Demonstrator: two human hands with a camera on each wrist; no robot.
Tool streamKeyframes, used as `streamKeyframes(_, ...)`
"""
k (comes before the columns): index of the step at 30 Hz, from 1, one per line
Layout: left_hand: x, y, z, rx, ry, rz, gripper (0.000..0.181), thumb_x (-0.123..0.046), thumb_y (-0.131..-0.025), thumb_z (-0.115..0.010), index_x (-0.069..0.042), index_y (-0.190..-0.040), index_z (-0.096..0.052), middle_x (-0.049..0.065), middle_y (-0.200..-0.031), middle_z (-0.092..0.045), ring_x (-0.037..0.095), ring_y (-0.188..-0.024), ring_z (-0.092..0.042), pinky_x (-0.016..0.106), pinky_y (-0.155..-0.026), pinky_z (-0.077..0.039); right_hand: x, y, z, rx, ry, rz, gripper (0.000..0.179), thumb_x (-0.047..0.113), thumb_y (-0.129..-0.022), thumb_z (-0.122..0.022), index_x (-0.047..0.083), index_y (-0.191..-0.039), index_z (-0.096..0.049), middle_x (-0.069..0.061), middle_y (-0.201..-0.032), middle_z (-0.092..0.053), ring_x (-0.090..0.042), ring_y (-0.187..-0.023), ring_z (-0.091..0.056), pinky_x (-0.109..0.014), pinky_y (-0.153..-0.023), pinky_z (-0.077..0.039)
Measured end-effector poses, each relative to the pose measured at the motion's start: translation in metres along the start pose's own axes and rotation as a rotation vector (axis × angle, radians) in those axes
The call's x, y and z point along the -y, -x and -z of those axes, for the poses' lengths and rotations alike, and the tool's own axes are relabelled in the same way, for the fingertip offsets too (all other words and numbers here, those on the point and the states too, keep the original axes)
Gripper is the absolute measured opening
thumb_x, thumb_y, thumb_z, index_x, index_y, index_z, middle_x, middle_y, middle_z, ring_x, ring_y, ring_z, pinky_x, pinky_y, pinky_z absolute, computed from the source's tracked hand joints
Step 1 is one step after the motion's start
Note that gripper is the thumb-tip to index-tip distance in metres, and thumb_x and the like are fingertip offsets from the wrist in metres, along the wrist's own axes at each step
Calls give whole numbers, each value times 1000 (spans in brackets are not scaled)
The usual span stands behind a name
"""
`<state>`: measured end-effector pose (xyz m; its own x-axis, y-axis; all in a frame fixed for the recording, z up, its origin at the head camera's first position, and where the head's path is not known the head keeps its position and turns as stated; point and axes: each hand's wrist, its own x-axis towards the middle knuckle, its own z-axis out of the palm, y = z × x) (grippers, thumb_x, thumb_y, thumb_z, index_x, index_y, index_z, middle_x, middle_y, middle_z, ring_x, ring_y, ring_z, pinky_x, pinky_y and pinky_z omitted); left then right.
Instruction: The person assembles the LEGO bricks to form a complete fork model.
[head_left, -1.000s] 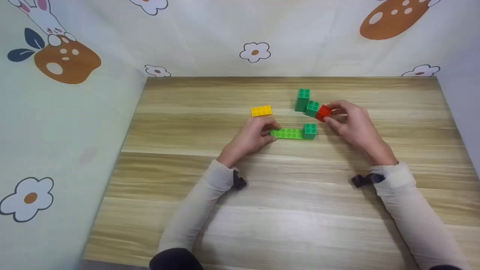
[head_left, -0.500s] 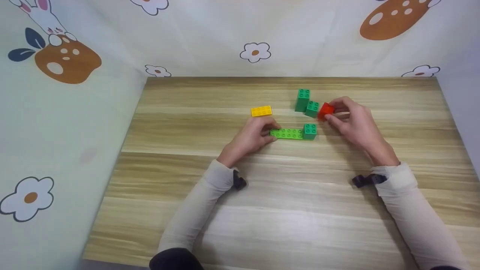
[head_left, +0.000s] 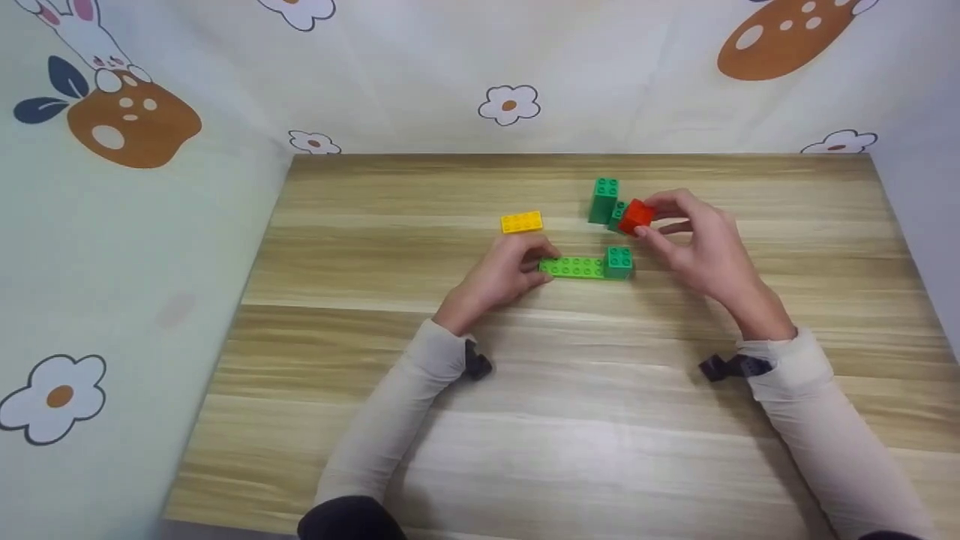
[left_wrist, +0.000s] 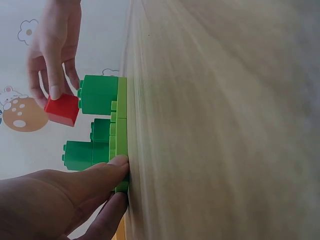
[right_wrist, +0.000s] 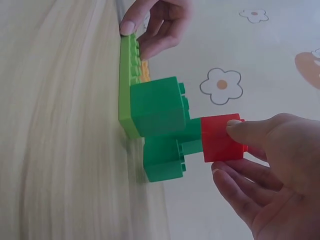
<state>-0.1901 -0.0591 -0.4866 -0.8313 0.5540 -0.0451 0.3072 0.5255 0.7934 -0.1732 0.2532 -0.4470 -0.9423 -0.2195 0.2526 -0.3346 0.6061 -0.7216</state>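
The red block (head_left: pixel 637 217) has shifted left and hangs above the counter (head_left: pixel 570 420), pinched at the fingertips of the right hand's grip (head_left: pixel 701 249). The left hand's grip (head_left: pixel 502 271) pinches the lime strip's (head_left: pixel 573 268) left end.

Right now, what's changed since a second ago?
Your right hand, gripping the red block throughout, moved it slightly left; it now partly hides the small green block in the head view. Your left hand still holds the light green plate; the yellow block stayed put.
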Motion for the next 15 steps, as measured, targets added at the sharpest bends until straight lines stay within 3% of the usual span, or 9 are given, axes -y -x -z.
streamKeyframes(9,0,0,2,11,30,8,32,-2,-94,-83,-6,-126,-76,7,-125,-75,17,-119,-71,28,-111,-57,9,2,-10,11,-16,63,38,18,-98,-82,8,-133,-68,-6,-128,-77,-21,-115,-74,-20,-94,-62)
streamKeyframes(15,2,0,1,-5,-1,-10,33,-3,-93,-84,-6,-125,-77,7,-125,-76,18,-120,-71,29,-111,-57,12,2,-20,36,-35,107,36,17,-99,-81,6,-130,-68,-8,-125,-78,-23,-114,-75,-35,-96,-65)
